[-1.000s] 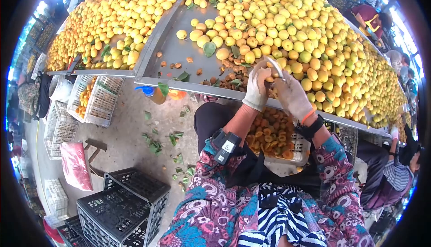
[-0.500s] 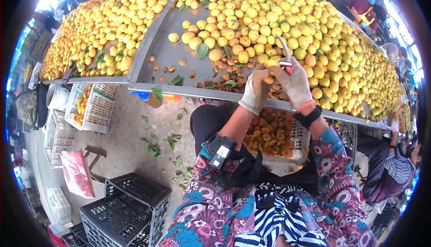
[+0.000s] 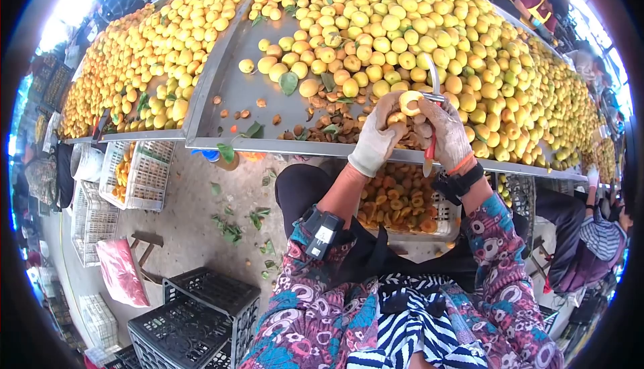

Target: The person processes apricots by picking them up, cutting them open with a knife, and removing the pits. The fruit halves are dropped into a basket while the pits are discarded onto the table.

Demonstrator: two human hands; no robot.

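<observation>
My left hand [image 3: 379,134], in a white glove, is closed around a cut apricot [image 3: 410,102] that shows its pale orange inside. My right hand [image 3: 448,133], gloved too, grips a knife [image 3: 430,149] by its red handle. The knife's curved metal blade points up and away from me, and my right fingertips are at the apricot's side. Both hands are just above the near rim of the metal table [image 3: 295,146]. Pits and scraps [image 3: 329,127] lie beside my left hand. Beyond both hands, whole apricots [image 3: 402,40] are heaped.
Under the table, between my knees, a white crate [image 3: 444,218] holds apricot halves [image 3: 392,201]. White crates [image 3: 142,174] stand at left, black crates [image 3: 188,325] at lower left, near a pink cushion [image 3: 122,272]. Another person [image 3: 594,235] sits at right.
My right hand has turned the knife, so its red handle now hangs below the fingers. The apricot now shows its cut face toward me. The whole view has shifted slightly.
</observation>
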